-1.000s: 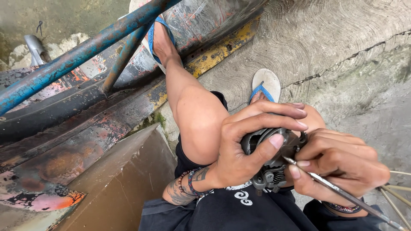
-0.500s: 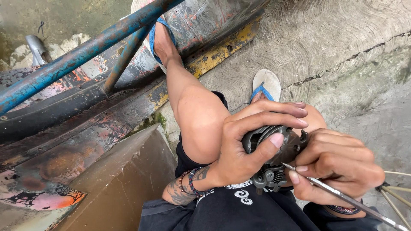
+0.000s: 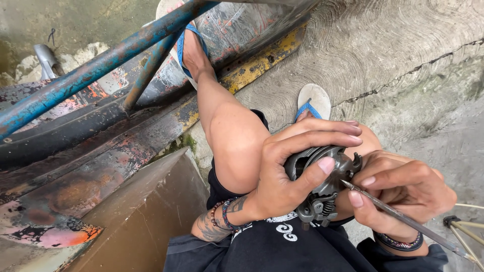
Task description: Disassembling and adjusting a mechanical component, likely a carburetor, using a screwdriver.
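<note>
The left hand point(image 3: 282, 176) wraps tight around a small grey metal part point(image 3: 322, 176) at about 4 o'clock in the view, which looks hard, heavy and greasy, best gripped by its round rim, while the right hand point(image 3: 403, 196) pinches a thin metal pick point(image 3: 403, 219) against it.

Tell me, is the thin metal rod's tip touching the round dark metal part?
Touching: the head view shows the thin metal rod in the right hand meeting the round dark metal part.

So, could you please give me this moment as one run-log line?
left hand: grips round metal part | right hand: holds thin metal rod, tip at part | seated, foot in blue sandal on concrete
</note>
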